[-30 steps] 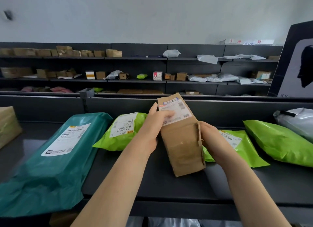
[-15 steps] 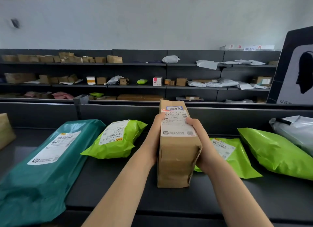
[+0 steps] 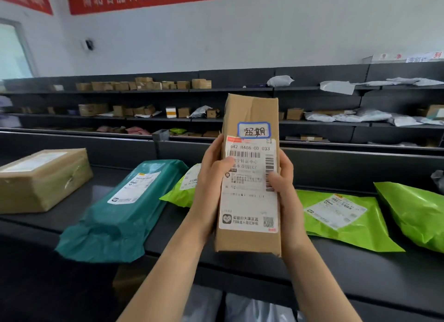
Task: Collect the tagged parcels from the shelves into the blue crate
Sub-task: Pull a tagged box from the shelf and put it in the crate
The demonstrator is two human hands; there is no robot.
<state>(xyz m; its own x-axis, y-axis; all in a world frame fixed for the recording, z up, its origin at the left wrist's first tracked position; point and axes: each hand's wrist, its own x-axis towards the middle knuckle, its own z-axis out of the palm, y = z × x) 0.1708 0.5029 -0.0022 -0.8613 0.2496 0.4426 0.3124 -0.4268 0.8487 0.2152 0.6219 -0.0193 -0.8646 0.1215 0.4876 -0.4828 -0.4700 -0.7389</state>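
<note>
- The cardboard box (image 3: 249, 177) is held upright above the near shelf (image 3: 336, 269), clear of it. The left hand (image 3: 211, 177) and right hand (image 3: 283, 187) clamp its sides, thumbs on the label.
- The blue crate is not in view.
- Risk: the grip sits mid-height on a tall box; turning toward the crate could tip or slip it.
- Change: the box is raised off the shelf, its handwritten tag (image 3: 254, 130) now facing the camera.

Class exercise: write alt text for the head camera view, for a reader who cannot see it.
Both hands, left hand and right hand, hold a tall cardboard parcel upright, its shipping label and a blue-bordered handwritten tag facing the camera. Behind it, on a dark shelf, lie a teal mailer, green mailers and a brown box.
</note>
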